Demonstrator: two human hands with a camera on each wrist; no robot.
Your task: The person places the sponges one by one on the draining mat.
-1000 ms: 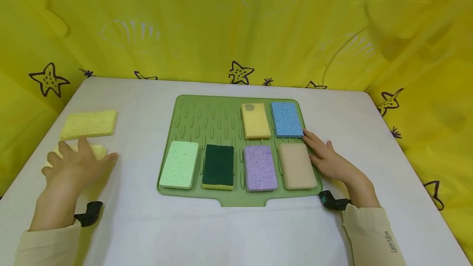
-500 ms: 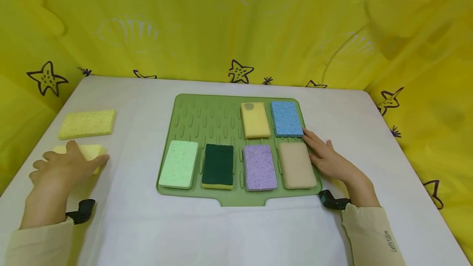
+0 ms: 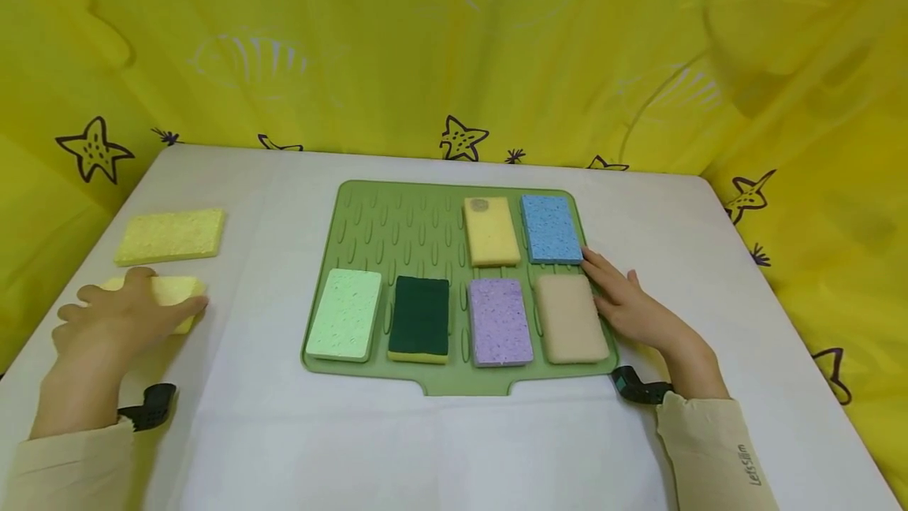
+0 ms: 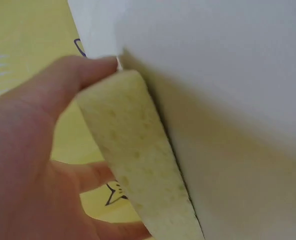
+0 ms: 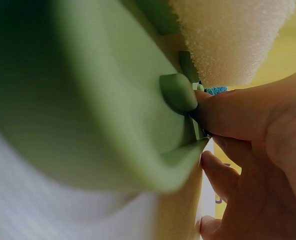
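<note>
My left hand (image 3: 117,318) lies over a pale yellow sponge (image 3: 177,289) on the left of the table. In the left wrist view its thumb sits at one end of that sponge (image 4: 138,140) and the fingers reach along the far side, gripping it. Another yellow sponge (image 3: 170,236) lies just beyond. My right hand (image 3: 634,310) holds the right edge of a green ridged mat (image 3: 397,227), thumb over the rim and fingers at its outer side in the right wrist view. Near that thumb are a beige sponge (image 3: 571,318) and a blue sponge (image 3: 551,229).
Along the mat's front row lie a mint green sponge (image 3: 345,314), a dark green scouring sponge (image 3: 419,318) and a purple sponge (image 3: 500,322). Behind is a yellow sponge with a round mark (image 3: 491,235). A yellow patterned curtain (image 3: 376,54) encloses the white table (image 3: 305,448).
My left hand has moved left and settled lower onto the nearer yellow sponge, its fingers now around it. The right hand has stayed at the mat's edge.
</note>
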